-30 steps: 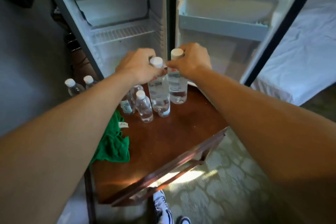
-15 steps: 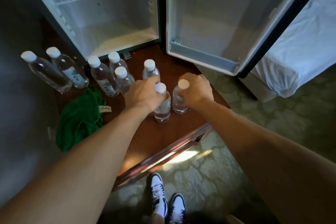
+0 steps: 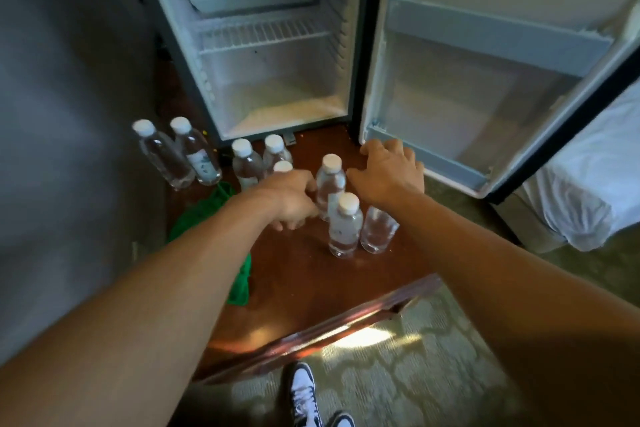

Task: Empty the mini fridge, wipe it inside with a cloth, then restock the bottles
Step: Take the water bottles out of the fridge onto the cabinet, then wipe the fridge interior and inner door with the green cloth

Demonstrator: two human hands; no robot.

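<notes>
The mini fridge (image 3: 277, 87) stands open with nothing on its wire shelf or floor, and its door (image 3: 485, 97) is swung out to the right. Several clear water bottles with white caps stand on the wooden table (image 3: 311, 291) in front of it. Two of them (image 3: 344, 229) (image 3: 377, 229) stand free at the front. My left hand (image 3: 291, 201) hovers just left of a third bottle (image 3: 330, 180), fingers loosely curled and holding nothing. My right hand (image 3: 388, 173) is spread above the front pair, near the door's lower edge. A green cloth (image 3: 204, 215) lies partly under my left forearm.
Two more bottles (image 3: 180, 156) lean at the table's left back corner, and a small cluster (image 3: 249, 163) stands in front of the fridge. A white-sheeted bed (image 3: 595, 191) is to the right. My shoes (image 3: 304, 392) stand on patterned carpet below the table's front edge.
Both hands have let go of the two bottles, which now stand on the table. My left hand drew back to the left and my right hand lifted and spread open.
</notes>
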